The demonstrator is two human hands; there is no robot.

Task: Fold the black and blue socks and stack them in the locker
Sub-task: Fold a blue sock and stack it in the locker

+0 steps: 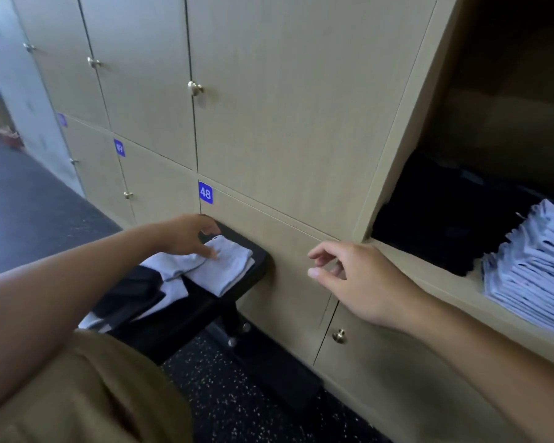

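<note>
The open locker [480,174] at the right of the wall of closed doors is the landmark here, and it shows the task well along: on its shelf a tall stack of folded blue socks [531,266] stands near the front edge, and just beside it, further in and toward the locker's left wall, sits a dark heap that I take for the folded black socks [442,225] — too shadowed to count. What is left lies well to the left of the locker and lower down, on a black padded surface [256,251] butted against the door marked 48 [205,192]: a blue sock [227,266] folded or nearly so on top, with more loose blue and black pieces [141,289] trailing back toward the person's lap. The left hand [189,238] rests on that top sock, its fingers curled down onto the fabric; whether this grip pinches it or only presses, I cannot tell. The right hand [349,270] hovers between the surface and the locker, in front of the closed door below the shelf, its grip loosely open and holding nothing. Room to move looks fair: open air between surface and shelf, though the locker's left wall and the shelf lip stand in the path, and space above the blue stack seems ample.
</note>
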